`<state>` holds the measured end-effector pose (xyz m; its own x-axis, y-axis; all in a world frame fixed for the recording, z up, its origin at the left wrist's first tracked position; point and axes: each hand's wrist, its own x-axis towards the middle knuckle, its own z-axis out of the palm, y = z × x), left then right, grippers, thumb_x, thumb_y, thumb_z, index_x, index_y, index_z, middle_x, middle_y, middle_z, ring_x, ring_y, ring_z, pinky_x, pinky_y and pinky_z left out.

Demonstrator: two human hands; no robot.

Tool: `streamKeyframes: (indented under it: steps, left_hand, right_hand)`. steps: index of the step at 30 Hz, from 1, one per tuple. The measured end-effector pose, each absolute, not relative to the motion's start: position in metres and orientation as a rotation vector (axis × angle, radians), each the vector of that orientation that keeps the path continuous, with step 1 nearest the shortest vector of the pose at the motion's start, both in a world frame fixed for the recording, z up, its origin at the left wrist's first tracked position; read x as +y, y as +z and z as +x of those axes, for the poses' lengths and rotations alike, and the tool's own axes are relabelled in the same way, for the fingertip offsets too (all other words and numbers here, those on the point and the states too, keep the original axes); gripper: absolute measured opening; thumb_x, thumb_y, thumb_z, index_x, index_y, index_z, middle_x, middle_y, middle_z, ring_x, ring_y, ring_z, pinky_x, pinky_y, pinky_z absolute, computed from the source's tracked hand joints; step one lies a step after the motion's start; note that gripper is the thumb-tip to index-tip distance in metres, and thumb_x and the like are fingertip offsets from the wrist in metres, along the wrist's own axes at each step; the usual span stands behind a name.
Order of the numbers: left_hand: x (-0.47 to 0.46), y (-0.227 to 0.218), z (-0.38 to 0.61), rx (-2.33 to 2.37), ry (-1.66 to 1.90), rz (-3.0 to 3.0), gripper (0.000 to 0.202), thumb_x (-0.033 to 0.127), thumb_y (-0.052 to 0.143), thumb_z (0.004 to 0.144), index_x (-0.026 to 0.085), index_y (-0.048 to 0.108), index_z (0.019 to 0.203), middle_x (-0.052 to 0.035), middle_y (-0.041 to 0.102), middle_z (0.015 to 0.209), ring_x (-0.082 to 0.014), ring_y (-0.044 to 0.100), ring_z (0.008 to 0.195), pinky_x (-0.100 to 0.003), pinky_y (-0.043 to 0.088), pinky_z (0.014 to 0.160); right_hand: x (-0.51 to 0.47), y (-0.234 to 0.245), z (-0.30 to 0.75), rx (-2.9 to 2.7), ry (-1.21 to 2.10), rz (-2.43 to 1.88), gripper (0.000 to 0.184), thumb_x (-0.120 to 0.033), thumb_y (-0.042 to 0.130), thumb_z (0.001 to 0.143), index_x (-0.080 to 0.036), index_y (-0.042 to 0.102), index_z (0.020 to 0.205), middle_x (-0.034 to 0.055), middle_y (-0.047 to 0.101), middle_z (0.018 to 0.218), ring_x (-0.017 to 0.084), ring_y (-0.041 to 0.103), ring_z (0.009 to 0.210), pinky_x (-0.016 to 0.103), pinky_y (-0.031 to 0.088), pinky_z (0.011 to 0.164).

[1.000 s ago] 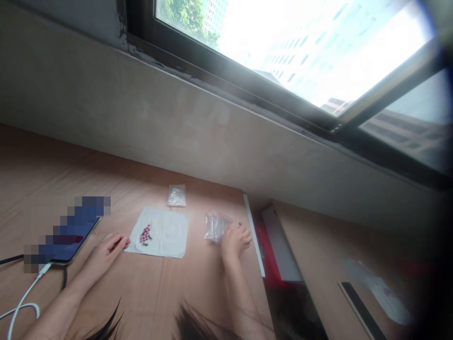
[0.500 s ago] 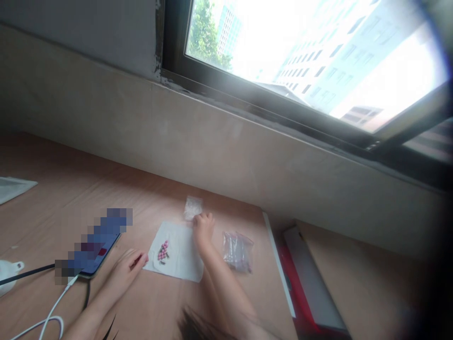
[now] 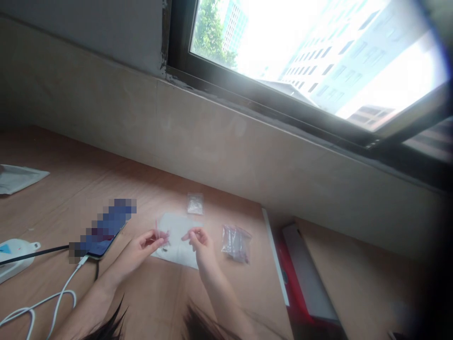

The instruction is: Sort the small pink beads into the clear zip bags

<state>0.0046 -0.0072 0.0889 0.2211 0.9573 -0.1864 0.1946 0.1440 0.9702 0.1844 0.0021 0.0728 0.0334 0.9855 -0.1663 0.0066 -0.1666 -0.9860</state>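
My left hand (image 3: 150,242) is closed in a pinch on a small clear zip bag (image 3: 157,228) with a thin red edge, held over the left side of a white sheet (image 3: 177,259). Pink beads (image 3: 164,236) show at its fingertips; whether they lie in the bag or behind it is unclear. Above the sheet's right side is my right hand (image 3: 198,238), thumb and fingers drawn together; anything between them is too small to make out. Just beyond the sheet lies a small clear bag (image 3: 195,204) with pale contents.
To the right lies a larger clear bag (image 3: 236,243) with a reddish edge. A phone (image 3: 109,236) with a white cable (image 3: 63,295) is on the left, near a white plastic object (image 3: 17,255). A white packet (image 3: 21,178) sits far left; a wall and window stand behind.
My right hand has drawn back from the small bag beyond the sheet. My left hand has risen from the table to the sheet and now grips a clear zip bag.
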Motion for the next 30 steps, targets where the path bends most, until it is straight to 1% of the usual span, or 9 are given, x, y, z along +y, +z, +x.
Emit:
streamKeyframes:
  steps: [3, 6, 8, 10, 14, 18, 20, 23, 30]
  left_hand:
    - [-0.014, 0.102, 0.007, 1.259, 0.767, 1.368, 0.023, 0.038, 0.054, 0.069, 0.017, 0.062, 0.07, -0.0027, 0.066, 0.073, -0.0188, 0.059, 0.073, -0.025, 0.044, 0.066]
    - [-0.017, 0.108, 0.006, 1.333, 0.695, 1.435, 0.022, 0.036, 0.055, 0.067, 0.016, 0.059, 0.058, 0.0003, 0.06, 0.057, -0.0157, 0.055, 0.06, -0.023, 0.042, 0.057]
    - [-0.017, 0.111, 0.007, 1.336, 0.649, 1.477, 0.024, 0.035, 0.054, 0.068, 0.016, 0.056, 0.054, 0.0017, 0.056, 0.052, -0.0139, 0.053, 0.056, -0.022, 0.041, 0.055]
    - [-0.015, 0.113, 0.011, 1.304, 0.614, 1.513, 0.023, 0.033, 0.052, 0.07, 0.015, 0.055, 0.055, 0.0027, 0.053, 0.05, -0.0127, 0.052, 0.054, -0.021, 0.04, 0.054]
    - [-0.008, 0.113, 0.021, 1.229, 0.586, 1.663, 0.018, 0.025, 0.048, 0.072, 0.013, 0.055, 0.061, 0.0023, 0.052, 0.056, -0.0119, 0.051, 0.056, -0.02, 0.038, 0.052]
    - [-0.004, 0.112, 0.024, 1.055, 0.592, 1.869, 0.014, 0.021, 0.046, 0.074, 0.014, 0.058, 0.076, -0.002, 0.059, 0.076, -0.0147, 0.053, 0.074, -0.023, 0.04, 0.066]
    - [-0.003, 0.111, 0.023, 0.982, 0.58, 1.919, 0.016, 0.019, 0.043, 0.076, 0.015, 0.058, 0.08, -0.0026, 0.06, 0.081, -0.0152, 0.052, 0.079, -0.024, 0.039, 0.072]
    - [-0.002, 0.109, 0.022, 0.961, 0.552, 1.944, 0.019, 0.018, 0.039, 0.079, 0.016, 0.058, 0.08, -0.0024, 0.059, 0.08, -0.0147, 0.052, 0.078, -0.025, 0.039, 0.072]
    - [-0.002, 0.113, 0.019, 1.011, 0.533, 1.758, 0.024, 0.024, 0.038, 0.08, 0.014, 0.057, 0.069, -0.0006, 0.056, 0.067, -0.0123, 0.052, 0.065, -0.022, 0.039, 0.062]
  right_hand:
    - [-0.006, 0.064, 0.186, -1.109, 1.214, -1.486, 0.012, -0.029, 0.048, 0.067, -0.019, 0.044, 0.072, 0.0031, 0.058, 0.067, 0.014, 0.048, 0.06, 0.025, 0.034, 0.055]
    - [-0.017, 0.069, 0.185, -1.197, 0.874, -1.642, 0.014, -0.024, 0.051, 0.064, -0.019, 0.044, 0.075, 0.0029, 0.052, 0.077, 0.014, 0.045, 0.066, 0.027, 0.036, 0.061]
    - [-0.024, 0.078, 0.18, -1.354, 0.746, -1.632, 0.011, -0.023, 0.049, 0.067, -0.019, 0.044, 0.075, 0.002, 0.049, 0.076, 0.015, 0.044, 0.069, 0.027, 0.036, 0.065]
    - [-0.03, 0.087, 0.171, -1.538, 0.781, -1.56, 0.007, -0.025, 0.047, 0.071, -0.019, 0.044, 0.073, 0.0013, 0.048, 0.074, 0.015, 0.044, 0.07, 0.027, 0.036, 0.065]
    - [-0.031, 0.097, 0.157, -1.709, 0.843, -1.519, 0.013, -0.029, 0.044, 0.075, -0.018, 0.045, 0.069, 0.0007, 0.05, 0.07, 0.014, 0.045, 0.067, 0.025, 0.035, 0.06]
    - [-0.028, 0.098, 0.157, -1.762, 0.783, -1.564, 0.015, -0.026, 0.041, 0.077, -0.018, 0.048, 0.067, 0.0015, 0.052, 0.068, 0.013, 0.046, 0.064, 0.024, 0.034, 0.058]
    - [-0.027, 0.098, 0.159, -1.774, 0.772, -1.594, 0.016, -0.025, 0.04, 0.077, -0.018, 0.049, 0.067, 0.0019, 0.052, 0.067, 0.013, 0.046, 0.063, 0.024, 0.034, 0.058]
    - [-0.027, 0.099, 0.161, -1.768, 0.809, -1.595, 0.016, -0.024, 0.04, 0.077, -0.018, 0.051, 0.066, 0.002, 0.053, 0.067, 0.013, 0.046, 0.064, 0.023, 0.034, 0.059]
    - [-0.019, 0.099, 0.166, -1.657, 1.136, -1.395, 0.016, -0.021, 0.04, 0.075, -0.017, 0.052, 0.065, -0.0001, 0.054, 0.065, 0.012, 0.048, 0.063, 0.022, 0.035, 0.059]
